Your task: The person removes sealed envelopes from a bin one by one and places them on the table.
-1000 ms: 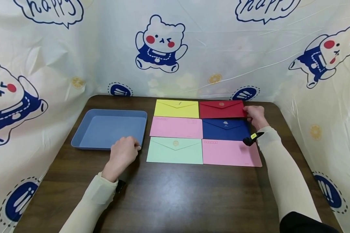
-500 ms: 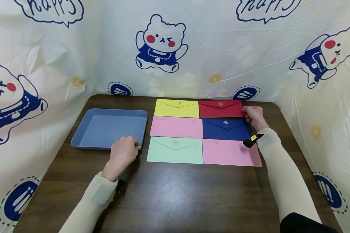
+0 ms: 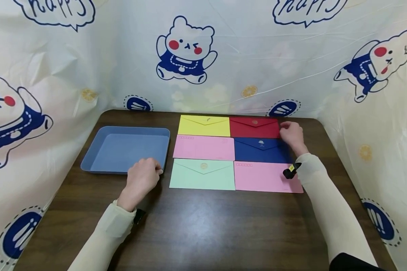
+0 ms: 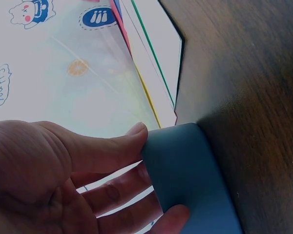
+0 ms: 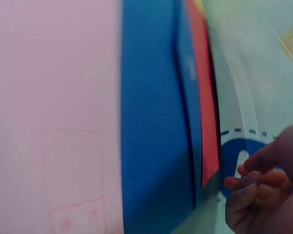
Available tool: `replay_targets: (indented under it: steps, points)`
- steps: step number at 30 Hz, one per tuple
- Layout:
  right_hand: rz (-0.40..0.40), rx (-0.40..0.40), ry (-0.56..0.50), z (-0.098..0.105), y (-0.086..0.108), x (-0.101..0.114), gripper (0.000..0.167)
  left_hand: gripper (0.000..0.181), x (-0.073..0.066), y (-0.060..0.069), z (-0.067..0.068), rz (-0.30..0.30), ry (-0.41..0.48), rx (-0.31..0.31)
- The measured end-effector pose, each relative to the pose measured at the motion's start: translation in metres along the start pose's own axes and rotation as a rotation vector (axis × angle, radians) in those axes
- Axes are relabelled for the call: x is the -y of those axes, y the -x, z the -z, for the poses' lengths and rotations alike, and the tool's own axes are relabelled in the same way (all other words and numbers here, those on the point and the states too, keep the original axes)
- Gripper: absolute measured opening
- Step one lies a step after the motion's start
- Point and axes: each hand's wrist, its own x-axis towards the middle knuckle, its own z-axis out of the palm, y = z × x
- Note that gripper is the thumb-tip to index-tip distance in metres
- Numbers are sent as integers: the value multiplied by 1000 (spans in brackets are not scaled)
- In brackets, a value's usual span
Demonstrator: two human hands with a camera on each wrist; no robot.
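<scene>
My left hand (image 3: 142, 180) grips the near right corner of a blue tray (image 3: 125, 148). In the left wrist view, the thumb lies on the tray's (image 4: 185, 163) rim with fingers bent around it. At the far right, my right hand (image 3: 293, 134) is beside the right edge of a red envelope (image 3: 254, 128). Its fingers hang loosely curled and hold nothing; the right wrist view shows a gap between them and the red envelope (image 5: 210, 112). Just below the red envelope lies a dark blue envelope (image 3: 259, 149), with a yellow envelope (image 3: 203, 127) to the red one's left.
A pink envelope (image 3: 203, 147) and a mint green envelope (image 3: 201, 176) lie in the left column, another pink envelope (image 3: 257, 177) at lower right. All rest on a brown wooden table (image 3: 203, 229). A printed white curtain (image 3: 244, 60) encloses the back and sides.
The red envelope has shifted slightly left, against the yellow one. My right hand has let go of its edge and moved slightly left. My left hand stays at the tray.
</scene>
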Motion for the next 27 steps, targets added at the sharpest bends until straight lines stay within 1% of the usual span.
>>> replay_targets:
  steps: [1, 2, 4, 6, 8, 12, 21, 27]
  points:
    - [42, 8, 85, -3, 1, 2, 47, 12, 1, 0, 0, 0, 1, 0]
    - [82, 29, 148, -6, 2, 5, 49, 12, 1, 0, 0, 0, 0, 0]
    - [129, 73, 238, -11, 3, 9, 51, 12, 2, 1, 0, 2, 3, 1]
    - [152, 100, 302, -15, 4, 12, 51, 12, 2, 0, 0, 3, 5, 2]
    - [166, 114, 343, -18, 6, 13, 50, 12, 2, 0, -1, -1, 4, 2]
    - [157, 122, 375, -22, 7, 11, 50, 12, 2, 0, -1, -7, 1, 0]
    - [129, 168, 371, -24, 11, 10, 54, 13, 3, -1, -1, -7, -6, 3]
    - [113, 171, 371, -26, 13, 10, 55, 14, 3, -1, 0, -11, -2, 4]
